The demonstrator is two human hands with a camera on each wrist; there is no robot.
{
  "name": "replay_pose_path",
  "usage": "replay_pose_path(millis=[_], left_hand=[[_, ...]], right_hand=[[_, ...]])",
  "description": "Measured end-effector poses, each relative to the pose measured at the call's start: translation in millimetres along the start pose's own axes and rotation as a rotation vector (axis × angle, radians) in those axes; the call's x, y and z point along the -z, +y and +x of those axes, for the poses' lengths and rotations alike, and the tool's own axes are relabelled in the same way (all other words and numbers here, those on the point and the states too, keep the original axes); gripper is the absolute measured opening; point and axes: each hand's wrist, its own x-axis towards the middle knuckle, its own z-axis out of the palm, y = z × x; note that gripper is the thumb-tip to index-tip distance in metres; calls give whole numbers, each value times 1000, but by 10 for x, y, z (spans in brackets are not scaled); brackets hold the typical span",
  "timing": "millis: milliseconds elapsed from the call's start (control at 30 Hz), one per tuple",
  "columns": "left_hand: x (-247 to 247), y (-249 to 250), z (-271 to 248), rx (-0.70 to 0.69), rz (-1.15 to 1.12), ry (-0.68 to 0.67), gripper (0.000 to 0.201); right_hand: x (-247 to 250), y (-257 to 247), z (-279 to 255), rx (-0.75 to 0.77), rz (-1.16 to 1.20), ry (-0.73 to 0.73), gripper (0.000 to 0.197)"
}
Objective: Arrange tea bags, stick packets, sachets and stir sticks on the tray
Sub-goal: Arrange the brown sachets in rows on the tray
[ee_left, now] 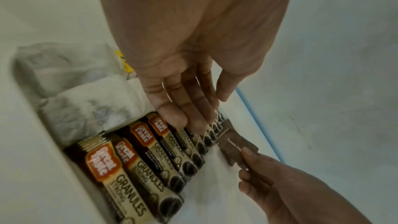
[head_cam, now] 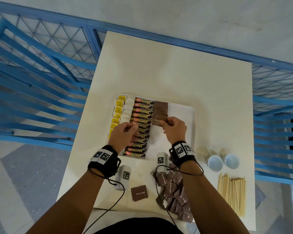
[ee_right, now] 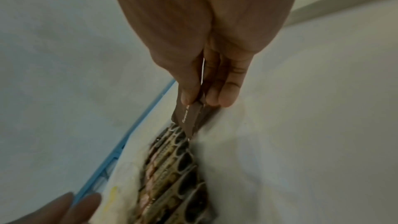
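Observation:
A white tray [head_cam: 181,119] holds a column of yellow-tagged tea bags [head_cam: 119,109] at its left and a column of coffee stick packets [head_cam: 142,116] beside them. A short row of brown sugar sachets [head_cam: 161,108] lies at the upper middle. My right hand [head_cam: 172,130] pinches one brown sachet [head_cam: 157,122] between thumb and fingers, low over the near end of that row. The right wrist view shows the pinched sachet [ee_right: 189,117]. My left hand [head_cam: 125,132] hovers over the stick packets [ee_left: 155,159] with fingers [ee_left: 189,113] straight, holding nothing.
Near the table's front edge lie a pile of brown sachets [head_cam: 174,191], a single sachet [head_cam: 139,193] and a bundle of wooden stir sticks [head_cam: 232,191]. Two pale cups [head_cam: 214,163] stand right of the tray. Blue chairs flank the table.

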Motion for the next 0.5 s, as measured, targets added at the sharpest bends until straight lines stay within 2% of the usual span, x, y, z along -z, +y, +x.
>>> replay_pose_path(millis=[200,500], left_hand=[[38,-61,-42,28,-28,1,13],[42,-53,-78,16,1,-8,12]], right_hand=[[-52,89,61,-9,-123,74,15],[-131,72,114,-45,-89,148,32]])
